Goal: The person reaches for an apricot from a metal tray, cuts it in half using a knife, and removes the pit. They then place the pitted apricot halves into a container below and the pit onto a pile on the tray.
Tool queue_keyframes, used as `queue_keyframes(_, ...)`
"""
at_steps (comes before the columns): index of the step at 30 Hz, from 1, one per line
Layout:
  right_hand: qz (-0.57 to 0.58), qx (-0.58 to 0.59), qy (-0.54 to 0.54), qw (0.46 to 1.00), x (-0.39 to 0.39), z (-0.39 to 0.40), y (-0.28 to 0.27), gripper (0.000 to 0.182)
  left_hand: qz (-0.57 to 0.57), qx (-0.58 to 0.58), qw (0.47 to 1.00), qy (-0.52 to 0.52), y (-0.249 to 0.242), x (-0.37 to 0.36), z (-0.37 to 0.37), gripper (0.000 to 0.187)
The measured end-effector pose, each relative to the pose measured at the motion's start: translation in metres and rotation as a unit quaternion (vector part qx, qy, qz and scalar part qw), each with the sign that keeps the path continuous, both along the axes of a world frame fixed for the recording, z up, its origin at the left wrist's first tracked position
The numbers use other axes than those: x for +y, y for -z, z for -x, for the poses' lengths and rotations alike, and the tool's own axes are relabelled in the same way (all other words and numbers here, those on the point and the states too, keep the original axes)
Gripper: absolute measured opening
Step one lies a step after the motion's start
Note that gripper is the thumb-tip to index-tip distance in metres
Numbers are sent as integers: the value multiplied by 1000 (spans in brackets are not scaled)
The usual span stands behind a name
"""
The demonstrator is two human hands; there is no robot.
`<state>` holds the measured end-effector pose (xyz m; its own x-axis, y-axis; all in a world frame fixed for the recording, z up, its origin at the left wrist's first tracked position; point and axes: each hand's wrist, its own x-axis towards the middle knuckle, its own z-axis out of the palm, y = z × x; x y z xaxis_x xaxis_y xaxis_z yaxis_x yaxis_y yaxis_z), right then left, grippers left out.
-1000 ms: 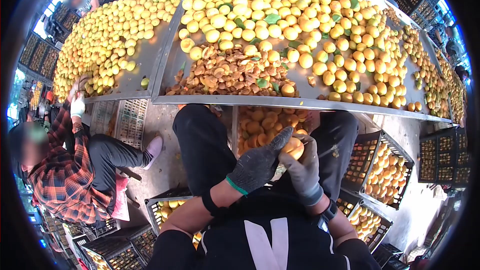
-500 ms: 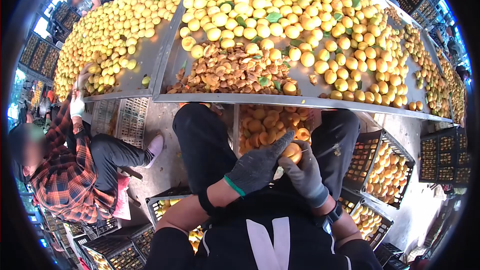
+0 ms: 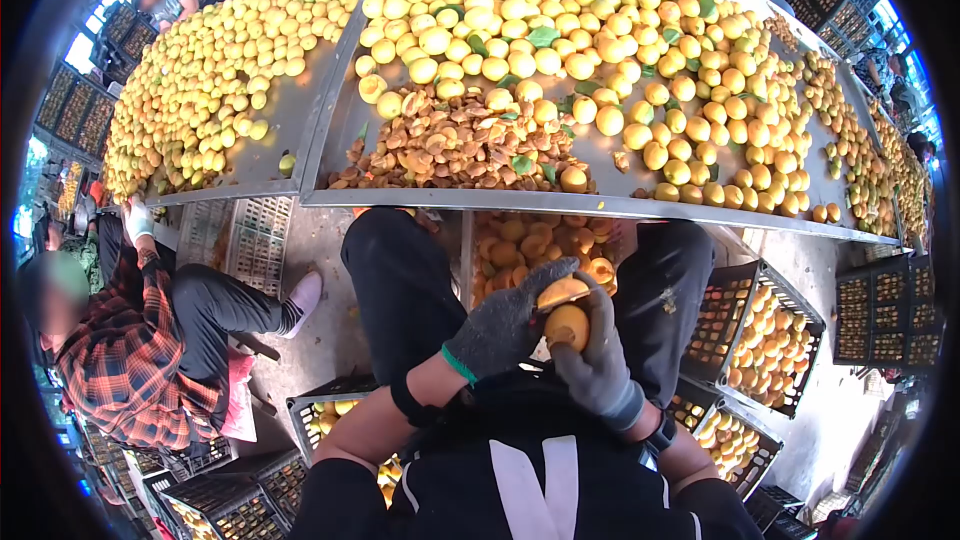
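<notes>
My left hand (image 3: 500,328), in a dark grey glove with a green cuff, has its fingers closed at an opened apricot half (image 3: 563,292). Just below that half, a rounder apricot piece (image 3: 567,327) rests against the fingers of my right hand (image 3: 598,360), which wears a lighter grey glove and is closed around it. Both hands meet above my lap. Beyond them, between my knees, a crate of halved apricots (image 3: 520,250) stands under the table edge. Any tool in my hands is too hidden to make out.
A metal table (image 3: 480,198) bears whole yellow apricots (image 3: 610,120) and a heap of brown pieces (image 3: 460,145). Black crates of apricots (image 3: 770,340) stand at the right, more at lower left. A person in a plaid shirt (image 3: 130,370) sits at the left.
The fruit between my hands now shows as two parts, one above the other, and has moved slightly left. The co-worker's gloved hand has drawn back from the fruit pile.
</notes>
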<state>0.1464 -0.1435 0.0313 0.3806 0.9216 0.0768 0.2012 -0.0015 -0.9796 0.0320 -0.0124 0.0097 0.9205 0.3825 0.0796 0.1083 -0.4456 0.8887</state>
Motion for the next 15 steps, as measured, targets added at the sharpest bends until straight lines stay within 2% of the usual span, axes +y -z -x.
queue_keyframes(1, 34, 27, 0, 999, 4, -2, 1, 66, 0, 0, 1000, -1, -2, 2, -1, 59)
queue_keyframes(2, 27, 175, 7, 984, 8, -5, -1, 66, 23, 1, 1000, 3, -4, 5, -2, 59)
queue_keyframes(3, 24, 174, 7, 984, 10, -13, 5, 66, 44, 0, 999, 7, -6, 9, -3, 59)
queue_keyframes(4, 29, 335, -42, 941, 10, -25, 17, 66, 43, 0, 999, 8, -6, 12, -4, 59)
queue_keyframes(5, 34, 485, -88, 869, 8, -33, 25, 66, 57, -5, 998, 3, -5, 15, -4, 64)
queue_keyframes(6, -29, 527, -93, 844, 13, -31, 20, 61, 70, -11, 997, 0, -5, 18, -5, 70)
queue_keyframes(7, -30, 526, -92, 845, 13, -33, 22, 61, 69, -13, 998, 2, -6, 20, -5, 70)
queue_keyframes(9, -26, 584, -89, 806, 15, -35, 33, 52, 272, 48, 960, 38, -13, 22, -5, 76)
queue_keyframes(10, 0, 554, -58, 830, 18, -35, 43, 42, 373, 94, 923, 14, -24, 21, -8, 80)
queue_keyframes(11, 0, 554, -58, 830, 18, -35, 49, 42, 373, 94, 923, 14, -20, 21, -9, 80)
queue_keyframes(13, 130, 422, 77, 894, 23, -31, 51, 34, 336, 46, 941, 13, 0, 22, -11, 79)
queue_keyframes(14, 164, 429, 120, 880, 27, -31, 55, 32, 411, 81, 908, -21, 8, 28, -8, 76)
queue_keyframes(15, 165, 428, 121, 880, 27, -31, 58, 32, 412, 80, 908, -20, 5, 30, -6, 76)
